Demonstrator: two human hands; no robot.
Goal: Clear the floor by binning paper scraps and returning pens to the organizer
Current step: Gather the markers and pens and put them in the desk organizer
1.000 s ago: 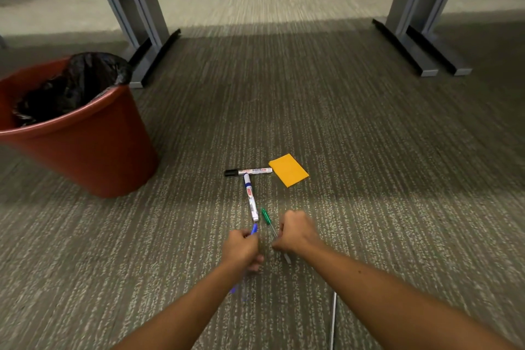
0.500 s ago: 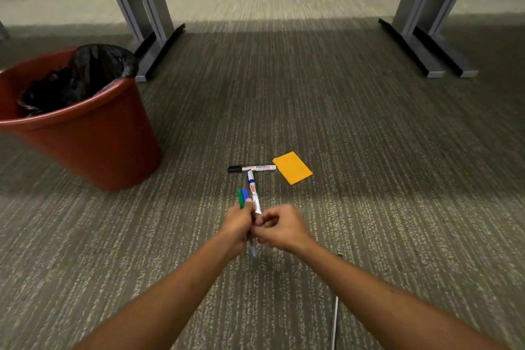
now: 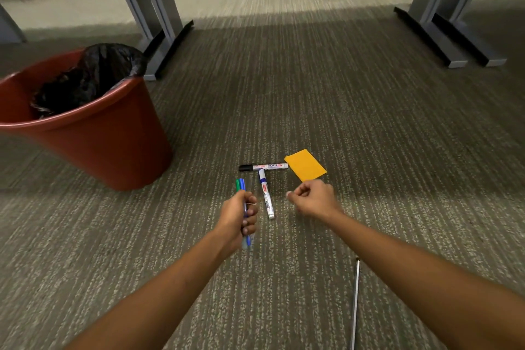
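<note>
The carpeted floor (image 3: 369,122) fills most of the view, with grey desk legs (image 3: 159,23) standing at its far edge. To the left stands the red bin (image 3: 108,145), lined with a black bag (image 3: 93,74), well apart from the cluster of things still to be cleared.

That cluster lies in the middle of the floor. An orange paper scrap (image 3: 305,165) lies flat, its near corner just beyond the right hand (image 3: 312,199). Touching its left corner is the black-capped marker (image 3: 262,167), lying crosswise; a blue-capped marker (image 3: 265,196) lies at right angles to it, its cap just beside the first marker's barrel, its tail running back between the two hands. A thin grey rod (image 3: 355,301) lies nearer the person, beside the right forearm; what it is cannot be told from here.

The left hand (image 3: 238,216) has its fingers wrapped round two slim pens (image 3: 241,186), one green and one blue, whose tips stand up out of the fist. The right hand is loosely curled with its fingers drawn in, and seems to hold nothing, though the palm is turned from view.

The step in hand looks like gathering the pens: two are collected, two markers remain on the floor. No organizer is in sight. The next move likely calls for the free right hand to reach the blue-capped marker, pinch its barrel and lift it clear without nudging the black-capped one, then pass it to the left fist. The paper scrap would follow, carried over to the bin.
</note>
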